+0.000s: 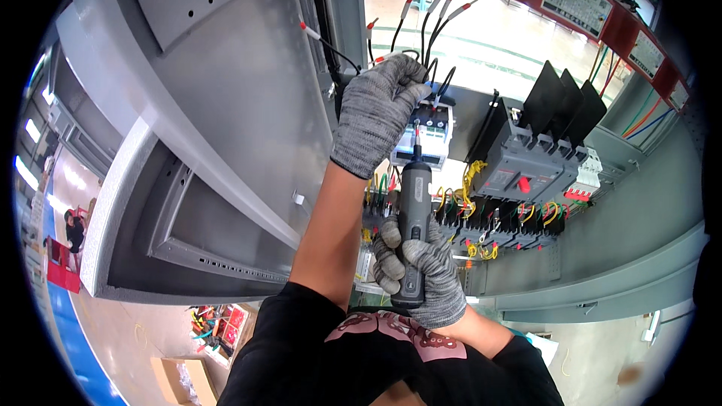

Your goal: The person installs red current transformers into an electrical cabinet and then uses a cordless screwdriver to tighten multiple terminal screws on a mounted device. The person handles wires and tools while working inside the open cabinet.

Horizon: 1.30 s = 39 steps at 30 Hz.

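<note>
My right hand (432, 267), in a grey knit glove, wraps round a dark grey cordless screwdriver (415, 207) held upright. Its bit reaches the terminal screws of a white and blue DIN-rail device (438, 144). My left hand (380, 116), gloved the same way, is closed at the top of that device, its fingers among black wires (447, 79). It appears to pinch one of them, though the fingertips are partly hidden. Several black wires with red sleeves (451, 6) stand up beyond the hand. Another red-tipped wire (327, 41) sticks out to its left.
Right of the device sits a large grey circuit breaker (526, 169) with black barriers (556, 101). Below it runs a row of smaller breakers (504, 225) with yellow wires. Grey cabinet walls (248, 68) enclose both sides. A toolbox (226, 331) and cardboard box (183, 380) stand lower left.
</note>
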Each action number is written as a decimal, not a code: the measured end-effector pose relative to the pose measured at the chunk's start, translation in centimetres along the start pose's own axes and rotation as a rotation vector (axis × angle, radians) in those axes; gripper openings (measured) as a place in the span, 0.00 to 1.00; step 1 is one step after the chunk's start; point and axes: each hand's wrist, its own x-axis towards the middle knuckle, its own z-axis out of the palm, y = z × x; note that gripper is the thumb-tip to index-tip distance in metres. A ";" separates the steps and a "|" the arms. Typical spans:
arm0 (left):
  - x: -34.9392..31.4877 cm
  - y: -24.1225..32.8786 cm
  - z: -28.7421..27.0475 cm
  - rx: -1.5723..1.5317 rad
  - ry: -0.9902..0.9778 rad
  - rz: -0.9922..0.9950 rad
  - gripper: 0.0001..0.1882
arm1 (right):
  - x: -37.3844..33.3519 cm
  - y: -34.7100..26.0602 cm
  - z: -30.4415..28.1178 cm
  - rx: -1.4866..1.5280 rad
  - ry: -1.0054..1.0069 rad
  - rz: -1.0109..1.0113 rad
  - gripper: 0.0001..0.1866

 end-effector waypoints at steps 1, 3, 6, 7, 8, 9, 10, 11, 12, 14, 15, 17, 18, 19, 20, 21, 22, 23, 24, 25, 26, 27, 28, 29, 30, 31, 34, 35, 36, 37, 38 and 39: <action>-0.1 0.4 0.0 0.001 0.003 -0.015 0.07 | 0.0 0.0 0.1 -0.009 0.024 -0.008 0.21; 0.0 0.7 0.0 -0.008 0.004 -0.051 0.07 | 0.0 0.0 0.2 -0.009 0.048 -0.010 0.22; -0.1 0.9 -0.1 -0.061 0.001 -0.084 0.08 | 0.1 0.0 0.1 0.057 -0.026 -0.007 0.18; 0.0 0.7 -0.1 -0.075 0.002 -0.080 0.08 | 0.2 0.0 0.0 0.064 -0.019 -0.007 0.17; 0.1 0.5 0.0 -0.089 0.003 -0.075 0.08 | 0.2 0.1 0.1 0.071 -0.012 -0.007 0.17; 0.1 0.6 0.1 -0.093 0.009 -0.082 0.08 | 0.2 0.2 0.0 0.078 -0.005 -0.007 0.17; 0.1 0.4 0.2 -0.098 0.015 -0.076 0.08 | 0.2 0.4 -0.4 0.074 -0.007 -0.004 0.18; 0.1 0.6 0.1 -0.078 0.011 -0.085 0.08 | 0.2 0.4 -0.4 0.044 0.004 -0.009 0.20; 0.1 0.7 0.1 -0.059 0.007 -0.093 0.08 | 0.3 0.5 -0.3 0.014 0.015 -0.014 0.22; -0.2 1.1 -0.2 -0.068 0.019 -0.106 0.08 | 0.2 0.5 0.1 0.029 0.004 -0.006 0.23; -0.2 1.2 -0.4 -0.065 0.022 -0.109 0.08 | 0.2 0.5 0.2 0.036 -0.002 -0.002 0.23; -0.2 1.2 -0.1 -0.080 0.022 -0.111 0.08 | 0.3 0.1 -0.2 0.092 -0.023 0.023 0.20; -0.1 1.2 0.0 -0.086 0.024 -0.111 0.07 | 0.3 -0.1 -0.3 0.119 -0.035 0.036 0.19; -0.2 1.2 0.1 -0.093 0.027 -0.115 0.07 | 0.3 -0.1 -0.3 0.099 -0.026 0.033 0.21; -0.2 1.2 0.2 -0.098 0.030 -0.119 0.07 | 0.3 -0.1 -0.3 0.079 -0.017 0.031 0.23; -0.1 1.1 0.1 -0.123 0.017 -0.131 0.07 | 0.3 -0.1 -0.3 0.059 -0.009 0.029 0.25; -0.2 1.0 0.1 -0.145 0.011 -0.135 0.07 | 0.2 -0.1 -0.3 0.040 0.005 0.029 0.27; -0.2 0.8 0.1 -0.165 0.006 -0.138 0.07 | 0.2 -0.1 -0.3 0.040 0.008 0.029 0.28; -0.2 0.7 0.1 -0.185 0.001 -0.142 0.08 | 0.3 -0.1 -0.4 0.046 0.001 0.036 0.28; -0.2 0.6 0.1 -0.174 -0.009 -0.120 0.08 | 0.3 -0.1 -0.5 0.053 0.000 0.041 0.28; -0.2 0.6 0.2 -0.170 -0.011 -0.125 0.08 | 0.3 -0.1 -0.6 0.060 -0.002 0.047 0.28; -0.2 0.9 0.2 -0.164 -0.012 -0.129 0.08 | 0.2 -0.1 -0.6 0.066 -0.001 0.049 0.28; -0.2 0.9 0.2 -0.156 -0.011 -0.135 0.08 | 0.2 -0.1 -0.5 0.073 -0.001 0.054 0.28; -0.2 0.7 0.1 -0.145 -0.012 -0.115 0.08 | 0.1 -0.1 -0.4 0.080 -0.001 0.059 0.28; -0.2 0.8 0.1 -0.124 -0.001 -0.107 0.08 | 0.2 -0.2 -0.3 0.076 -0.003 0.064 0.28; -0.2 0.9 0.2 -0.103 0.006 -0.100 0.08 | 0.2 -0.3 -0.4 0.075 -0.001 0.067 0.28; -0.1 1.2 0.3 -0.027 -0.001 -0.095 0.08 | 0.4 0.0 -0.5 0.067 0.017 0.029 0.24; 0.0 1.4 0.3 -0.004 -0.005 -0.093 0.08 | 0.4 0.0 -0.6 0.080 0.024 0.031 0.23; -0.1 1.5 0.3 0.019 -0.010 -0.092 0.08 | 0.4 -0.1 -0.6 0.093 0.031 0.032 0.21; -0.2 1.6 0.4 -0.053 -0.004 -0.103 0.08 | 0.3 -0.1 -0.5 0.036 0.014 0.042 0.20; -0.2 1.5 0.3 -0.014 -0.018 -0.094 0.08 | 0.3 -0.1 -0.5 0.039 0.011 0.043 0.20; 0.0 1.4 0.1 0.025 -0.033 -0.084 0.08 | 0.3 0.0 -0.6 0.042 0.008 0.043 0.19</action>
